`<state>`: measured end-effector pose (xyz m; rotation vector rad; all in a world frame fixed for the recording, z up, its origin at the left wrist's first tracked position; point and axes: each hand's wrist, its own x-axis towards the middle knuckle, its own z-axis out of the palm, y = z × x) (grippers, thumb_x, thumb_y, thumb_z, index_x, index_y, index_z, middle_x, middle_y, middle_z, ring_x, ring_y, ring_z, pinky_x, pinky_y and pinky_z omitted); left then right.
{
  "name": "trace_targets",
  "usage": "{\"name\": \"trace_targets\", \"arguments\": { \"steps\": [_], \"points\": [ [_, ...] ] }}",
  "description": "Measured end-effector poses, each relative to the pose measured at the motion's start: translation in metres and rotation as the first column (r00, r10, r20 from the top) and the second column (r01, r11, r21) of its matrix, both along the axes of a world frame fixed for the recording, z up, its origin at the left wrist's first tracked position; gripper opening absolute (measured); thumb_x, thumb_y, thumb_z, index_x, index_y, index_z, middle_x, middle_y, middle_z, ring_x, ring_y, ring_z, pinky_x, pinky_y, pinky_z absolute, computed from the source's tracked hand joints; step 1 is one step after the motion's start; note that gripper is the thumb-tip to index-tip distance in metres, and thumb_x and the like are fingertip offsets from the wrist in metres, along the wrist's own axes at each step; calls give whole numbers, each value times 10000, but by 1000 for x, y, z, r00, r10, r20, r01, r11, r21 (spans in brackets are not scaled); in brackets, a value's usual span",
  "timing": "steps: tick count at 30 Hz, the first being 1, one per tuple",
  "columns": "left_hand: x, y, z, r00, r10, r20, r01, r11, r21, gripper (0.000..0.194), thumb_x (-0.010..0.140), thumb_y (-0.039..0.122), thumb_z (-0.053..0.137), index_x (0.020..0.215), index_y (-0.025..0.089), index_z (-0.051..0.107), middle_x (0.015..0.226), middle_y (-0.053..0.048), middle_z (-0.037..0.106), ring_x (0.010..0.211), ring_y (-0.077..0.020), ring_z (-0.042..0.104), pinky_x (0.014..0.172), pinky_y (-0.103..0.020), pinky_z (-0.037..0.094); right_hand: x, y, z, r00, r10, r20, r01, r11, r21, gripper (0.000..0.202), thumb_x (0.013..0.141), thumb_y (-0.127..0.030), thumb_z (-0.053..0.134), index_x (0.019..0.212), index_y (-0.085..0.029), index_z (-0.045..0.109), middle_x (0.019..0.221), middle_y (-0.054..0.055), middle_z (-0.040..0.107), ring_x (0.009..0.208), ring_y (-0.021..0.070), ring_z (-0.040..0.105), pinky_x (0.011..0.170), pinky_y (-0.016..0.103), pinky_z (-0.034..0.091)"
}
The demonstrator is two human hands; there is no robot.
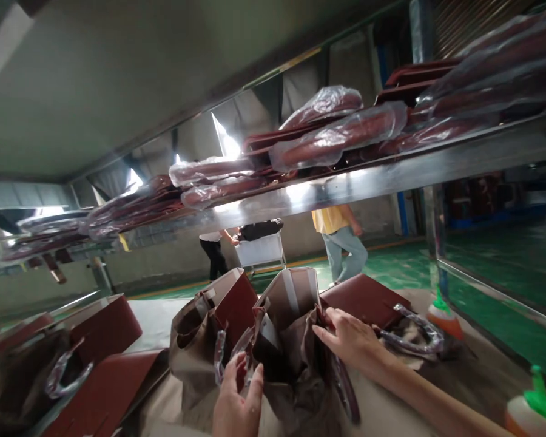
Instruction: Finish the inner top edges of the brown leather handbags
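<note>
An unfinished handbag stands upright before me with its mouth open, showing a beige lining and a dark interior. My right hand has its thumb and fingers at the bag's right edge, pinching it. At the bag's left front, my left hand is raised with thumb and fingers apart, close to a plastic-wrapped handle; whether it touches is unclear. A second bag with a reddish-brown panel stands just left. Below my right hand hangs a dark handle.
More bag parts lie left. At right are a reddish-brown panel, a wrapped handle and green-capped bottles. An overhead shelf holds plastic-wrapped pieces. Beyond it, one person walks and another stands beside a white cart.
</note>
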<state>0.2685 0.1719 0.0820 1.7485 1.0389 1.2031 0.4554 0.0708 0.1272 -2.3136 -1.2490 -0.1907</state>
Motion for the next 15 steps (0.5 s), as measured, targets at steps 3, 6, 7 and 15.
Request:
{"name": "trace_targets", "arguments": {
  "steps": [3,6,7,15],
  "points": [
    [9,9,5,993,-2,-114,4,1000,22,483,674,516,436,1000,162,482,964,-116,588,934,-261,544,847,-415,409,0,3,-13,1000,-2,9,2,999,34,214,797,-390,400,843,-207,501,879,49,609,839,215,566,600,269,335],
    [9,25,10,963,75,-257,-38,988,148,479,703,503,385,1001,149,506,986,-126,582,933,-264,539,831,-403,422,0,1,-22,999,-32,-19,32,999,9,197,814,-349,374,912,-216,482,863,42,631,799,221,591,579,276,324],
    [7,33,12,947,137,-292,-67,969,237,493,704,494,373,1005,128,511,1003,-140,573,948,-270,530,845,-401,416,1,0,-24,999,-42,-17,42,999,1,209,820,-343,364,942,-216,476,861,43,636,795,225,596,576,279,322],
    [-28,129,-8,659,489,-571,-37,780,625,600,721,450,327,1110,15,468,1082,-218,530,1048,-359,460,897,-457,361,-1,-9,-28,1000,-16,-12,16,999,38,226,825,-304,347,989,-206,467,848,40,643,764,213,609,565,269,324]
  ]
}}
